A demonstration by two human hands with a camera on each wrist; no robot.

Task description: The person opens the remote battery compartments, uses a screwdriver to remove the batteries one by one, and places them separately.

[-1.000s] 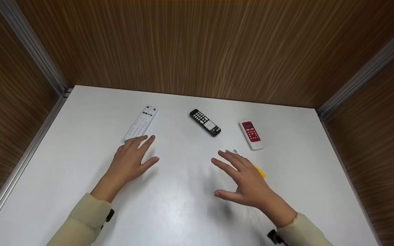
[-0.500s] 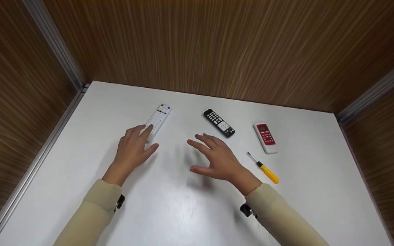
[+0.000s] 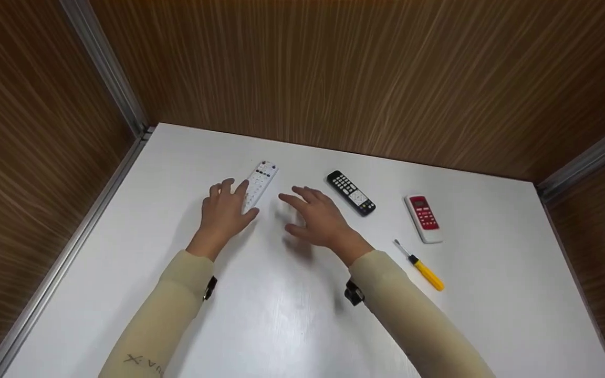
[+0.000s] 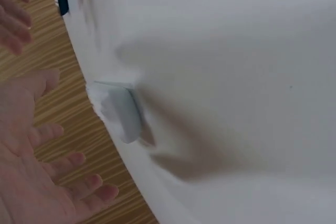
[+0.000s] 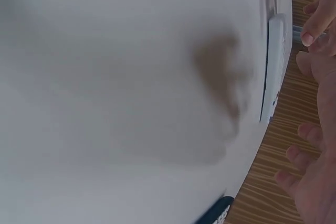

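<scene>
A white remote control [image 3: 260,181] lies slantwise on the white table, its lower left part hidden by my left hand [image 3: 223,210]. That hand hovers over the remote with spread fingers, and the left wrist view shows a gap between the palm and the remote's end [image 4: 123,114]. To the right of the white remote, my right hand [image 3: 318,218] hangs above the table, fingers apart and holding nothing. In the right wrist view the white remote [image 5: 274,66] lies flat near my thumbs. A black remote control [image 3: 351,192] lies just beyond my right hand.
Farther right lie a red-and-white remote control [image 3: 423,218] and a screwdriver [image 3: 423,270] with a yellow handle. Wood-grain panels [image 3: 313,73] enclose the table [image 3: 281,325] at the back and both sides.
The view has shifted, so the table items appear farther right. My right hand has moved left, away from the screwdriver it partly covered, toward the white remote. My left hand has moved forward over that remote.
</scene>
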